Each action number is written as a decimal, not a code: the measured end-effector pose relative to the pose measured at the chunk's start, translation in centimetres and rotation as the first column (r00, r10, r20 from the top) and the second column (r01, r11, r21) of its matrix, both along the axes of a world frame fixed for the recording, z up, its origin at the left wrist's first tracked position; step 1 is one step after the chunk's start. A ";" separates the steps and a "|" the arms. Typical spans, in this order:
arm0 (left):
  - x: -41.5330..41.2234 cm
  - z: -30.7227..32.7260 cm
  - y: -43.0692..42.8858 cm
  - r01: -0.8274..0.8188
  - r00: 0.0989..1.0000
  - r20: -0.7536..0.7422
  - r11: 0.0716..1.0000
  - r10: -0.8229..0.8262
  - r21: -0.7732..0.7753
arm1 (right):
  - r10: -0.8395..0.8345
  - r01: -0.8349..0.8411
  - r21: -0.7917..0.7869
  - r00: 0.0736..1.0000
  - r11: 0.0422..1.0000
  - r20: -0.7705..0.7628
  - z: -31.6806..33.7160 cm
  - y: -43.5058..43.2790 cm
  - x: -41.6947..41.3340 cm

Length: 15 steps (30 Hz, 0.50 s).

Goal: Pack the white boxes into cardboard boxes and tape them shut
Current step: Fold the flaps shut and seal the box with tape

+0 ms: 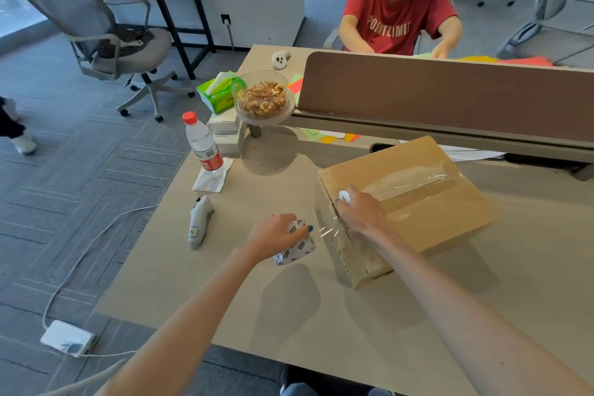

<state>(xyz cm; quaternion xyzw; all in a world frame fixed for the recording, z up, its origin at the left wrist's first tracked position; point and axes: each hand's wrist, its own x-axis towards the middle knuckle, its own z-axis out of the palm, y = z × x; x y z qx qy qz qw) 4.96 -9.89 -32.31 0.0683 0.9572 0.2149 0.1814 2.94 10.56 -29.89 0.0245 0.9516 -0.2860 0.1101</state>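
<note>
- Left hand [276, 235]: grip curled round the tape roll [297, 251] beside the cardboard box [418, 206].
- Right hand [361, 212]: grip pinching a small white tool [344, 195] at the box's taped edge.

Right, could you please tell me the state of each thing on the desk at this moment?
cardboard box: flaps closed, clear tape along the top seam and down the near side.
tape roll: gripped by the left hand, strip stretched to the box.
small white tool: held by the right hand at the box's top edge.
water bottle: upright, capped.
glass bowl: full of nuts.
tissue pack: open, tissue sticking out.
</note>
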 end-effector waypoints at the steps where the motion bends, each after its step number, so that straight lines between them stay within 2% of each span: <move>1: 0.1 -0.2 0.0 -0.007 1.000 -0.019 1.000 0.007 -0.011 | 0.004 -0.004 -0.002 1.000 1.000 -0.002 0.1 0.0 0.1; 6: 0.6 -1.4 1.3 -0.025 0.998 -0.068 0.989 0.015 -0.143 | -0.025 0.025 0.004 0.999 1.000 0.024 0.5 0.0 0.5; 15: 0.6 -0.9 1.0 -0.074 0.997 -0.049 0.978 0.066 -0.195 | -0.098 0.101 -0.070 0.994 0.992 0.048 0.5 -0.2 1.5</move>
